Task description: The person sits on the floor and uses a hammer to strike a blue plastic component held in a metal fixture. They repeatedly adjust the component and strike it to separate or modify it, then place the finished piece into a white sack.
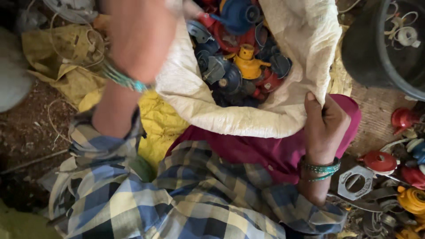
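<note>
shirt: a blue, cream and grey checked shirt (177, 199) fills the bottom of the view, nearest the camera, with magenta cloth (265, 152) just above it.
left arm: the left forearm (133, 48) rises close to the lens, blurred, with teal bangles (121, 79) on the wrist; the left hand passes out of the top edge, so i cannot tell whether it is open or closed.
right hand: the right hand (325, 121) is closed on the sack's near right rim, thumb on top, fingers curled under the fabric; green bangles (321, 170) sit at its wrist.
sack: a white woven sack (230, 117) lies open in the upper middle, its mouth facing the camera, its lower lip resting on the magenta cloth.
contents: plastic parts (234, 57) fill the sack, mostly dark blue and red, with one yellow part (249, 64) near the middle.
left side: yellow cloth (161, 121) lies beside the sack's left edge, over brown dirt.
top right corner: a dark tub (367, 48) holds pale small pieces.
right edge: loose parts (400, 177) in red, yellow and grey lie on the ground, a red cap (380, 161) just beside the right wrist.
</note>
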Demonstrator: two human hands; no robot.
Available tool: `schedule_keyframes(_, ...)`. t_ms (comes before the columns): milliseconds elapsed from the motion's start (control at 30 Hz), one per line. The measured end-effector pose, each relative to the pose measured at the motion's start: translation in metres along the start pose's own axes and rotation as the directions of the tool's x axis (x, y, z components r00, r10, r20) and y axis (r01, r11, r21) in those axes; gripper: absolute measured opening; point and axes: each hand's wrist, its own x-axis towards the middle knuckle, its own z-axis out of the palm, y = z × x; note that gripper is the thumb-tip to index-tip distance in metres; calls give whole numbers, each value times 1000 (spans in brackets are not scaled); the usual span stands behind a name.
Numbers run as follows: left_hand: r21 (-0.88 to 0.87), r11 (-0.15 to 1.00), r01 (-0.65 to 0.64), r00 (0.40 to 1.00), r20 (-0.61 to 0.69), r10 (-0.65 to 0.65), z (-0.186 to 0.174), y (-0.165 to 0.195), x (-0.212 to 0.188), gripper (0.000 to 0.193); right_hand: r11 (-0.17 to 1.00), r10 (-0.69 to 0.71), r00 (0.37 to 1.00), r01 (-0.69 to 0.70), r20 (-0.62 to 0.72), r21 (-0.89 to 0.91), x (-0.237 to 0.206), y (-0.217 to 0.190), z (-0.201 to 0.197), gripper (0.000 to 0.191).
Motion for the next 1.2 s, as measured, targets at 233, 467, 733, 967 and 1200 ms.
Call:
schedule_keyframes(233, -71, 991, -112, 476, 872, 116, 54, 100, -17, 58, 999, 34, 999, -33, 22, -18, -5, 11, -9, 25)
schedule_keyframes(467, 171, 939, -297, 859, 477, 185, 119, 32, -50, 20, 993, 71, 995, -64, 65, -100, -18, 6, -27, 25)
schedule_keyframes(733, 29, 948, -316, 860, 431, 274, 42, 122, -6, 21, 970, 179, 981, -188, -74, -152, -60, 34, -64, 19)
schedule_keyframes(967, -692, 602, -399, 780, 89, 619, 53, 296, -11, 19, 904, 326, 895, -390, -305, -178, -160, 114, -106, 19)
schedule_keyframes(1200, -741, 493, -456, 423, 307, 853, 190, 437, -42, 24, 681, 407, 642, -687, -650, -253, -310, 230, -157, 24)
